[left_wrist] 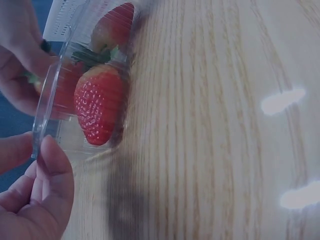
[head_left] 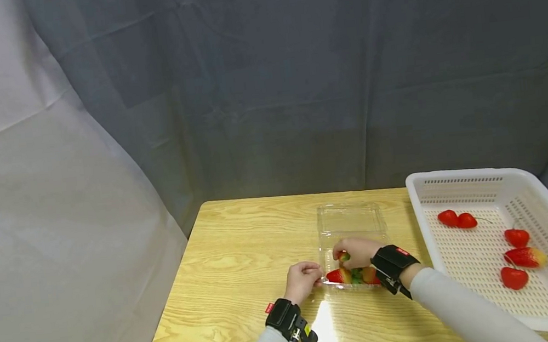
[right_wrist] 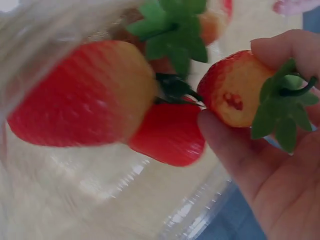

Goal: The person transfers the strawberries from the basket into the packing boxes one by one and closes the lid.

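A clear plastic clamshell box [head_left: 328, 243] lies on the table with its lid [head_left: 350, 218] folded back, away from me. At its near left corner my left hand [head_left: 301, 281] pinches the rim [left_wrist: 46, 95] between thumb and finger. Inside the box are several strawberries, one [left_wrist: 100, 105] against the near wall and another [left_wrist: 114, 25] farther along it. My right hand [head_left: 358, 251] reaches into the box, thumb and fingers pinching a red and yellow strawberry [right_wrist: 232, 92] with green leaves. A red fruit [right_wrist: 172, 132] lies beside the held strawberry, partly behind a larger strawberry [right_wrist: 85, 95].
To the right stands a white perforated basket [head_left: 425, 222]. It holds several red fruits, including a cherry [head_left: 514, 278] and a longer red and yellow fruit [head_left: 525, 257] with a stem. A dark cloth [head_left: 270, 83] hangs behind the wooden table [head_left: 246, 240], and a pale cloth [head_left: 63, 241] hangs at the left.
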`<state>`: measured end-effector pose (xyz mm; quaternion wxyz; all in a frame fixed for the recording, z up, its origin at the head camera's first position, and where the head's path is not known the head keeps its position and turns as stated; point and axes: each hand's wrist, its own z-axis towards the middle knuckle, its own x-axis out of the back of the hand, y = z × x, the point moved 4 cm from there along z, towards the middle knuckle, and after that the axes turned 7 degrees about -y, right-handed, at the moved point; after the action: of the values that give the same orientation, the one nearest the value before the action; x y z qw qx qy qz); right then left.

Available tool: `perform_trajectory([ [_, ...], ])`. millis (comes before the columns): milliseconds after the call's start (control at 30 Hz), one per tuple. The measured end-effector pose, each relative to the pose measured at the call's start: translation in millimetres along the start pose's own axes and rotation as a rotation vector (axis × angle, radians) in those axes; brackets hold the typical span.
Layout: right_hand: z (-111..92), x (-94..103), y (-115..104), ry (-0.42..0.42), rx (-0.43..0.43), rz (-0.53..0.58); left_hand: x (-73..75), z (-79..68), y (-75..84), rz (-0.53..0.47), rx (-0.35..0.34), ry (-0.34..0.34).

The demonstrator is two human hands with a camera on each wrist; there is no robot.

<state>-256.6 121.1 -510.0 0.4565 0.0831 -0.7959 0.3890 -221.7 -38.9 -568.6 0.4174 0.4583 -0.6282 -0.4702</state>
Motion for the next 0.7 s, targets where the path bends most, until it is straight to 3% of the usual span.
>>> perform_trajectory([
  [200, -1, -11.3, -1, -0.032, -0.049, 0.025, 0.1, 0.1, -2.3, -0.001, 0.002, 0.012],
  [367, -5, -6.5, 1, -0.042, -0.022, 0.043, 0.2, -0.7, -3.1, 0.008, -0.004, 0.009],
  [533, -20, 27.8, 8, 0.019, 0.01, 0.101, 1.2, -1.5, -5.5, 0.005, 0.004, 0.017],
  [700, -64, 80.0, 30, 0.252, -0.037, 0.151, 1.5, -0.9, -7.1, 0.005, 0.011, 0.011],
])
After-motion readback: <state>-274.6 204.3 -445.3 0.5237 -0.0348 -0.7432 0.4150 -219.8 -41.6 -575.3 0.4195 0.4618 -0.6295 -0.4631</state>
